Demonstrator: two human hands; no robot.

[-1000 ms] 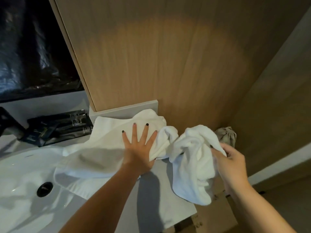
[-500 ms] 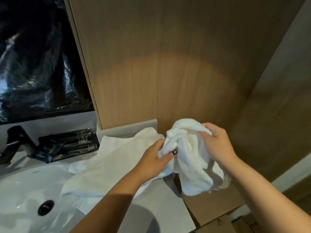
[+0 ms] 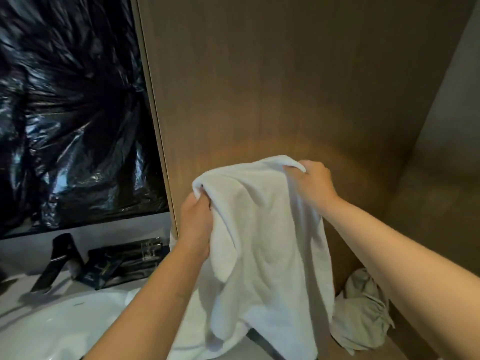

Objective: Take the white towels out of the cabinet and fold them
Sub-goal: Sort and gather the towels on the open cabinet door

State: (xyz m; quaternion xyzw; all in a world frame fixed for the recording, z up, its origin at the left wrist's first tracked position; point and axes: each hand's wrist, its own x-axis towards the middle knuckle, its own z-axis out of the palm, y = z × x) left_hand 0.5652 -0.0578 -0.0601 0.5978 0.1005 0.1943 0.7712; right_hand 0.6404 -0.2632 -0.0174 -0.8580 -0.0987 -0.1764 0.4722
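At the far left a sheet of crinkled black plastic (image 3: 67, 120) covers the wall above the counter. Below it stands a black tap (image 3: 55, 261), and just right of the tap lie dark packets (image 3: 122, 263) against the back ledge. The white basin (image 3: 52, 331) curves along the lower left, with another white towel (image 3: 114, 302) spread flat over its rim and the counter. Next comes the left hand (image 3: 196, 224), fingers curled tight round a bunched corner of the raised white towel (image 3: 262, 245). That towel hangs in the air in front of the wooden panel (image 3: 272, 87), its top edge stretched between the two hands and its lower part drooping down to the counter edge. The right hand (image 3: 310, 181) pinches the other top corner, fingers folded over the cloth, held higher than the left. Low at the right, a crumpled pale cloth (image 3: 363, 315) lies in the corner beside the wood wall
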